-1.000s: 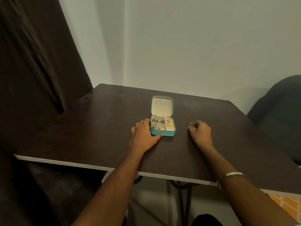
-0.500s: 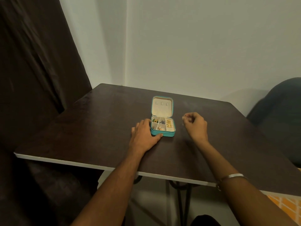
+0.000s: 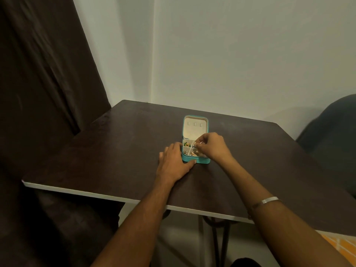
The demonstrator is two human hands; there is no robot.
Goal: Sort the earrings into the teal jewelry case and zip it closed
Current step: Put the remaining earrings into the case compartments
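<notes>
**Right hand over the open case, left hand bracing it**

Teal jewelry case [image 3: 195,161] lying open near the middle of the dark surface [image 3: 107,151], a little toward the far edge, lid [image 3: 195,126] tilted up and back. Left hand [image 3: 174,163] flat beside the case's left wall, fingers relaxed and nearly straight, thumb tip touching the near front wall; nothing grasped. Right hand [image 3: 212,146] poised over the right-hand compartments, fingers [image 3: 200,140] curled together in a pinch; something small and pale glinting at the tips, too small to say for certain that it is an earring.

Case small, square with rounded corners, teal outside, cream lining inside. Three small tabs in a row on the lid's lining. Tray split by pale dividers into little compartments. Earrings [image 3: 187,145] in the left compartments: gold and green specks, detail too fine to make out.

Surface matte, dark brown, faintly mottled, with a pale band along the near edge. Thin silver bangle [image 3: 269,200] round the right wrist. Dark curtain [image 3: 48,74] hanging past the left edge; dark rounded chair back [image 3: 335,128] beyond the right edge.
</notes>
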